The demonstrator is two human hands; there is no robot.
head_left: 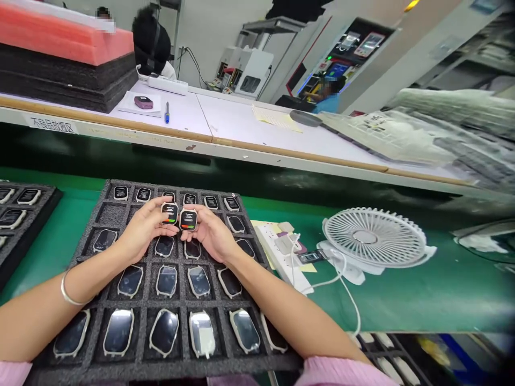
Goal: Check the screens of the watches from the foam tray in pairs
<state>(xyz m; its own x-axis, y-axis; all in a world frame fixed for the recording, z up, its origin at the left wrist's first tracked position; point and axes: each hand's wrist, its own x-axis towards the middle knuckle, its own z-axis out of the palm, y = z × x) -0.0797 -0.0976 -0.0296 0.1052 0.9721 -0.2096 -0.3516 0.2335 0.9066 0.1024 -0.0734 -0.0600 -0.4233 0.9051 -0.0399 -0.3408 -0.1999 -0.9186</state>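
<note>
My left hand (151,228) is closed on a smartwatch case (169,213) without a strap, its screen lit with text and a green and red bar. In my right hand (211,231) is a second lit smartwatch case (189,220), gripped by its edges. Both are held side by side over a dark grey foam tray (181,311). Square pockets in the tray hold several more watch cases. Those in the far row, such as one watch case (120,192), show lit text, while the nearer ones, like one watch case (199,281), have dark screens. My forearms cover some pockets.
Another foam tray (44,220) of watches lies at the left. Right of my tray are a white power strip (281,257) and a white fan (374,236) with cables. Behind runs a raised shelf (225,118) with stacked foam (68,75). Other people sit beyond.
</note>
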